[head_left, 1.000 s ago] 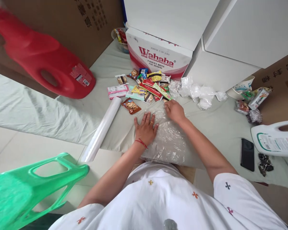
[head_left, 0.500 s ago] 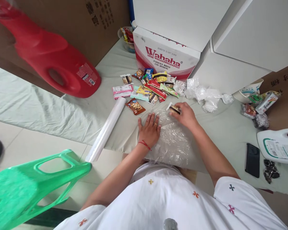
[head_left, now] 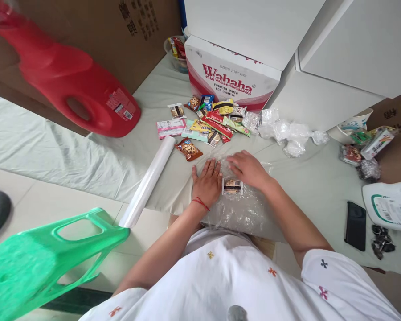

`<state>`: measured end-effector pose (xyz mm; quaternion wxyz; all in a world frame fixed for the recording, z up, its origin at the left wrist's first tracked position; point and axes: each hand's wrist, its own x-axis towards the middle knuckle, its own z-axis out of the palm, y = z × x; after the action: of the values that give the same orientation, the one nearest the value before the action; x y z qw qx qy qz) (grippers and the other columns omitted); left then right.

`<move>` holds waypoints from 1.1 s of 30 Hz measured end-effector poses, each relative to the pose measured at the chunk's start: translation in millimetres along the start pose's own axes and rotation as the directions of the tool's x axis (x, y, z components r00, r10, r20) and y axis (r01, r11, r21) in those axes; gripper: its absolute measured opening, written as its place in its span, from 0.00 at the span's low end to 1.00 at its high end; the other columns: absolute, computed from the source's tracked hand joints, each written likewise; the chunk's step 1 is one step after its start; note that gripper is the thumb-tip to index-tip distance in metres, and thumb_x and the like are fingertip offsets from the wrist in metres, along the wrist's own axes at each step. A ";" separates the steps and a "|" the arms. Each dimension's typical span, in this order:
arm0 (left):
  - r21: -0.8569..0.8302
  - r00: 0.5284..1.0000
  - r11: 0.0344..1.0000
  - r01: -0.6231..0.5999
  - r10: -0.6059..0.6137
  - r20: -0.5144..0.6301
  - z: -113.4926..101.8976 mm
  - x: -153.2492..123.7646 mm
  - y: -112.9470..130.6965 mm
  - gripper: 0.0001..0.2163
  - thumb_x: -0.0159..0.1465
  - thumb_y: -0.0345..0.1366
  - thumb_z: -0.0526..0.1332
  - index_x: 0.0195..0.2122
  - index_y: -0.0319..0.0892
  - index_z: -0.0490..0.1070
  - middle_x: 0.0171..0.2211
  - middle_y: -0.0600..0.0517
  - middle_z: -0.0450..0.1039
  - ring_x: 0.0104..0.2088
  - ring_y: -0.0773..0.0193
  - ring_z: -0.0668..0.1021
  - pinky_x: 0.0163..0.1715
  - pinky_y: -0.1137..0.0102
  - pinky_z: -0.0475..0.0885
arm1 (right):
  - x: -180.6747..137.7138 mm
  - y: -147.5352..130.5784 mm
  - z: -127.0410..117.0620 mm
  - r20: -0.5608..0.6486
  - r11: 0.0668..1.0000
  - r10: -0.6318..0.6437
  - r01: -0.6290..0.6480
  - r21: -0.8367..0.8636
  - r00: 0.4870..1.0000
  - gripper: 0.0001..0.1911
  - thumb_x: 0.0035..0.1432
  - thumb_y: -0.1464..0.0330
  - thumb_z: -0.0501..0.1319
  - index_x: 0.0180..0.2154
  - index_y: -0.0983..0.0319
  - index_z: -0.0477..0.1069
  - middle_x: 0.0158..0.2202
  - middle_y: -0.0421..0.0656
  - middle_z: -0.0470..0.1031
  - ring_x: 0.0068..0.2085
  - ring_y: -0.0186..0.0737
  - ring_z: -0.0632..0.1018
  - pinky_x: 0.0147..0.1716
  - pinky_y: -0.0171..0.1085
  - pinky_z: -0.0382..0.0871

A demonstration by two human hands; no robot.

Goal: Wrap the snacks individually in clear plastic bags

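Note:
A sheet of clear plastic wrap lies spread on the cloth in front of me. On it rests a small packaged sandwich biscuit, flat and between my hands. My left hand is flat on the left part of the wrap, fingers stretched out, holding nothing. At the wrap's far edge, my right hand has its fingers bent around the film, partly hiding it. Beyond both hands lies a pile of wrapped snacks. A brown cookie packet is closest to my left hand.
A roll of plastic wrap lies left, near a green stool. A red jug stands behind. Wrapped bundles sit before white cabinets, beside a Wahaha box. A phone, keys and white bottle are right.
The sandwich biscuit has left my right hand and now lies on the wrap, closer to me. My right hand has shifted slightly left at the far edge. My left hand has stayed put.

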<state>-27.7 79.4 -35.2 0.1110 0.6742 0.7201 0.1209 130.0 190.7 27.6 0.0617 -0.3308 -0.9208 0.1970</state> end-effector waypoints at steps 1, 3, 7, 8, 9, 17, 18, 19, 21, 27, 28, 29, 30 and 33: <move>0.004 1.000 1.000 0.000 0.000 -0.002 0.5 0.2 0.1 0.27 0.77 0.42 0.38 0.74 0.45 0.57 0.75 0.47 0.53 0.75 0.53 0.57 0.73 0.38 0.39 | 19.6 3.3 -3.4 -0.003 0.998 -0.019 0.019 -0.063 1.000 0.19 0.72 0.69 0.53 0.58 0.64 0.74 0.52 0.54 0.79 0.53 0.54 0.73 0.54 0.48 0.65; 0.012 1.000 1.000 0.003 -0.003 -0.001 1.1 0.4 0.3 0.27 0.77 0.42 0.38 0.74 0.46 0.57 0.75 0.47 0.52 0.75 0.54 0.57 0.73 0.38 0.40 | 59.2 10.2 -2.8 0.016 0.983 -0.087 0.089 -0.158 0.996 0.23 0.69 0.75 0.52 0.62 0.64 0.70 0.61 0.53 0.74 0.61 0.55 0.69 0.57 0.48 0.63; 0.022 1.000 1.000 0.005 -0.005 0.001 1.5 0.4 0.5 0.27 0.77 0.42 0.38 0.74 0.46 0.56 0.75 0.47 0.52 0.75 0.53 0.57 0.73 0.38 0.41 | 114.6 17.9 12.1 0.078 0.947 -0.133 0.150 -0.283 0.988 0.27 0.69 0.77 0.48 0.66 0.65 0.65 0.67 0.53 0.69 0.65 0.55 0.65 0.63 0.53 0.54; 0.023 1.000 1.000 0.004 -0.004 0.000 1.7 0.4 0.4 0.27 0.77 0.42 0.39 0.74 0.46 0.56 0.75 0.47 0.53 0.75 0.53 0.57 0.73 0.38 0.41 | 121.0 17.8 14.2 0.085 0.943 -0.105 0.126 -0.309 0.991 0.26 0.70 0.76 0.47 0.65 0.65 0.66 0.64 0.54 0.71 0.63 0.56 0.67 0.62 0.54 0.54; 0.022 1.000 1.000 0.002 -0.002 -0.002 2.0 0.3 0.3 0.27 0.77 0.42 0.39 0.74 0.46 0.56 0.75 0.47 0.53 0.75 0.53 0.57 0.73 0.38 0.41 | 124.4 17.4 14.7 0.094 0.938 -0.072 0.099 -0.331 0.993 0.25 0.70 0.75 0.48 0.63 0.66 0.69 0.61 0.56 0.74 0.62 0.58 0.68 0.61 0.55 0.55; 0.004 1.000 1.000 -0.008 0.008 -0.011 1.2 0.2 -0.3 0.27 0.77 0.42 0.37 0.73 0.44 0.57 0.75 0.47 0.52 0.75 0.55 0.57 0.73 0.38 0.39 | 64.9 33.2 -12.2 0.068 0.997 0.069 -0.067 -0.027 0.995 0.31 0.53 0.59 0.74 0.57 0.60 0.75 0.55 0.53 0.74 0.56 0.61 0.69 0.56 0.51 0.63; 0.000 1.000 1.000 -0.008 0.008 -0.009 0.5 0.1 -0.1 0.27 0.77 0.42 0.37 0.73 0.44 0.58 0.75 0.47 0.52 0.75 0.55 0.57 0.73 0.38 0.38 | 46.8 35.7 -13.6 0.041 0.996 0.062 -0.064 0.056 0.997 0.31 0.52 0.58 0.74 0.57 0.59 0.75 0.54 0.51 0.75 0.55 0.58 0.70 0.56 0.50 0.63; -0.004 1.000 1.000 -0.009 0.009 -0.007 0.0 0.0 0.0 0.27 0.77 0.42 0.37 0.73 0.44 0.58 0.75 0.47 0.52 0.75 0.55 0.57 0.73 0.38 0.38 | 27.6 37.1 -13.7 0.019 0.990 0.056 -0.058 0.130 0.998 0.31 0.53 0.57 0.74 0.56 0.59 0.74 0.52 0.49 0.75 0.54 0.56 0.71 0.56 0.49 0.63; -0.013 1.000 1.000 -0.010 0.010 -0.006 -0.7 0.1 0.0 0.27 0.77 0.42 0.38 0.73 0.44 0.58 0.75 0.47 0.53 0.75 0.55 0.57 0.73 0.38 0.38 | -10.6 34.8 -10.1 -0.003 0.970 0.084 -0.081 0.231 0.997 0.30 0.53 0.56 0.73 0.55 0.58 0.74 0.49 0.48 0.75 0.52 0.54 0.71 0.54 0.48 0.65; -0.030 1.000 1.000 0.001 -0.001 -0.013 0.7 1.2 -0.3 0.27 0.77 0.42 0.38 0.73 0.44 0.58 0.74 0.46 0.54 0.75 0.54 0.58 0.73 0.39 0.38 | -69.8 2.9 18.9 -0.024 0.957 0.131 -0.120 0.263 0.991 0.29 0.54 0.59 0.75 0.55 0.58 0.73 0.49 0.48 0.73 0.51 0.53 0.70 0.54 0.49 0.65; -0.033 1.000 0.999 0.005 -0.006 -0.014 0.7 1.4 -0.4 0.27 0.77 0.42 0.38 0.73 0.44 0.59 0.74 0.45 0.55 0.74 0.54 0.58 0.73 0.39 0.38 | -70.9 -1.4 24.7 -0.024 0.963 0.133 -0.124 0.240 0.991 0.30 0.54 0.60 0.75 0.56 0.58 0.73 0.50 0.49 0.73 0.51 0.53 0.69 0.55 0.49 0.64; -0.037 1.000 0.999 0.011 -0.011 -0.014 0.3 1.5 -0.4 0.27 0.77 0.41 0.38 0.73 0.45 0.59 0.74 0.45 0.55 0.74 0.54 0.59 0.73 0.39 0.39 | -71.0 -4.7 30.3 -0.022 0.969 0.135 -0.127 0.211 0.991 0.30 0.54 0.61 0.75 0.57 0.58 0.73 0.51 0.49 0.73 0.52 0.54 0.69 0.56 0.50 0.64; -0.042 1.000 0.999 0.017 -0.018 -0.013 -0.3 1.6 -0.4 0.27 0.77 0.41 0.38 0.72 0.45 0.60 0.74 0.46 0.56 0.74 0.54 0.59 0.73 0.40 0.39 | -70.7 -6.8 35.7 -0.017 0.975 0.134 -0.129 0.182 0.991 0.31 0.54 0.62 0.75 0.58 0.57 0.72 0.52 0.49 0.72 0.54 0.55 0.68 0.56 0.51 0.63; -0.057 0.999 0.998 0.032 -0.032 0.000 -3.4 1.2 -0.3 0.27 0.77 0.42 0.37 0.71 0.46 0.61 0.74 0.47 0.56 0.74 0.56 0.60 0.74 0.41 0.40 | -72.1 -7.5 47.3 0.016 0.985 0.119 -0.120 0.125 0.993 0.34 0.54 0.61 0.75 0.61 0.57 0.70 0.56 0.51 0.72 0.57 0.58 0.67 0.58 0.55 0.62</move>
<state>-29.2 80.5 -32.2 0.1319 0.6589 0.7272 0.1400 169.8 124.6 -11.4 0.0663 -0.3800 -0.8854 0.2594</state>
